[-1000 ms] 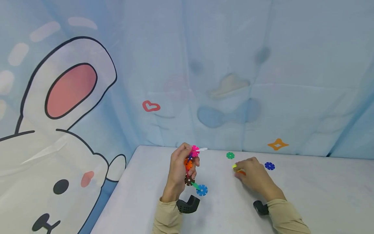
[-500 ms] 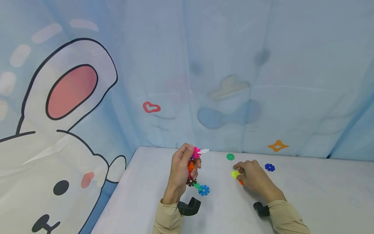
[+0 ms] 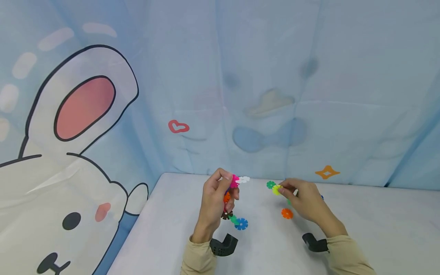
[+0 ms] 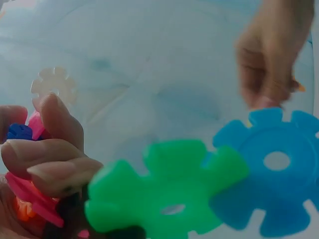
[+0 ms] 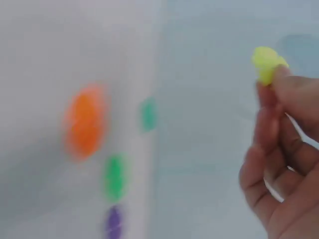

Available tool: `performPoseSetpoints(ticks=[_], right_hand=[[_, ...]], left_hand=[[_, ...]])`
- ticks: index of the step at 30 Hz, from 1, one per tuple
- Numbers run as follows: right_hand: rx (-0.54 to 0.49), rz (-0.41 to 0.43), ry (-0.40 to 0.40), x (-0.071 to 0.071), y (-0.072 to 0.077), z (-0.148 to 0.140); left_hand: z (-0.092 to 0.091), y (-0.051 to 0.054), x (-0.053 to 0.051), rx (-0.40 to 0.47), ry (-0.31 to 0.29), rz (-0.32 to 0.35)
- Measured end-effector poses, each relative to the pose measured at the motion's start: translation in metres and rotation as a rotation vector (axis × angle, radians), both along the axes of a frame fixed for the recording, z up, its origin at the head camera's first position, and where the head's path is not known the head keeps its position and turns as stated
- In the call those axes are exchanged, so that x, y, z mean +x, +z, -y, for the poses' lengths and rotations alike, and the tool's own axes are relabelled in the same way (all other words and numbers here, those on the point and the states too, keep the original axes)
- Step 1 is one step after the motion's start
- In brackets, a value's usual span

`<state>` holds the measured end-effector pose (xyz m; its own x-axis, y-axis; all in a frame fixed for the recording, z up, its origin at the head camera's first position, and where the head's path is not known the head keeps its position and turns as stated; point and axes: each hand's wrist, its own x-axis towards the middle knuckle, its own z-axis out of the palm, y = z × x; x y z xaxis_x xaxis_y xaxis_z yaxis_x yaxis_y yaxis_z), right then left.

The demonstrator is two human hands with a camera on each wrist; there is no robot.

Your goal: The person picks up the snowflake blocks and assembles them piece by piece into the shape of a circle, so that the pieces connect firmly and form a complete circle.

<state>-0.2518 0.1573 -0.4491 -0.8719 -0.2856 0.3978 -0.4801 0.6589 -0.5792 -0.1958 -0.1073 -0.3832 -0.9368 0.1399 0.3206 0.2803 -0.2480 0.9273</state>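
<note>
A chain of notched plastic snowflake discs is in my left hand (image 3: 212, 202), which grips it with curled fingers. At its top, by thumb and forefinger, are a pink disc (image 3: 234, 181) and a white disc (image 3: 244, 179) that juts right. Lower down come an orange and a brown disc (image 3: 227, 215), then a green disc (image 4: 169, 184) and a light blue disc (image 4: 294, 169) hanging free below. Fingers cover part of the chain. My right hand (image 3: 306, 200) pinches a yellow disc (image 3: 276, 190) by its edge between thumb and fingertips, raised above the table.
On the white table (image 3: 261, 244) lie a loose orange disc (image 3: 287, 213) and a green disc (image 3: 270, 185) near the back edge. Another green disc (image 5: 115, 177) and a dark blue or purple disc (image 5: 113, 222) are largely behind my right hand in the head view. A printed curtain (image 3: 192, 84) hangs behind.
My right hand has lifted the yellow disc up off the table, and the orange disc beneath it now lies uncovered. The left hand with the chain has shifted slightly right.
</note>
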Motion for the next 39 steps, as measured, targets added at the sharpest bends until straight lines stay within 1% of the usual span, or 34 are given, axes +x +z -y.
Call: performPoseSetpoints(ticks=[1,3,5,7,9,12,16,18,23,26,30,34,39], right_hand=[[-0.048,-0.048,0.004,0.004,0.007,0.003],[-0.147,-0.119,0.011,0.013,0.023,0.009],[-0.248,-0.162,0.015,0.024,0.038,0.016],[-0.342,-0.178,0.025,0.034,0.051,0.022],[-0.415,-0.188,0.049,0.043,0.06,0.026],[-0.471,-0.213,0.097,0.054,0.07,0.032],[-0.502,-0.239,0.141,0.064,0.078,0.037],[-0.51,-0.25,0.15,0.068,0.081,0.039],[-0.507,-0.311,0.153,0.073,0.086,0.041],[-0.522,-0.364,0.179,0.074,0.089,0.041],[-0.571,-0.417,0.228,0.074,0.09,0.041],[-0.597,-0.429,0.238,0.073,0.09,0.042],[-0.601,-0.424,0.246,0.073,0.089,0.043]], left_hand=[[-0.001,0.001,0.001,0.0,-0.008,-0.017],[-0.002,0.002,0.002,-0.007,-0.021,-0.053],[-0.003,0.003,0.004,-0.018,-0.026,-0.085],[-0.004,0.005,0.006,-0.025,-0.024,-0.109],[-0.006,0.007,0.008,-0.026,-0.025,-0.123],[-0.01,0.009,0.012,-0.019,-0.036,-0.133],[-0.015,0.013,0.018,-0.033,-0.055,-0.156],[-0.017,0.014,0.02,-0.048,-0.053,-0.172],[-0.02,0.018,0.024,-0.076,-0.041,-0.225],[-0.022,0.018,0.026,-0.098,-0.026,-0.286],[-0.027,0.018,0.029,-0.124,0.0,-0.361],[-0.031,0.017,0.031,-0.143,0.019,-0.391],[-0.032,0.016,0.03,-0.152,0.034,-0.399]])
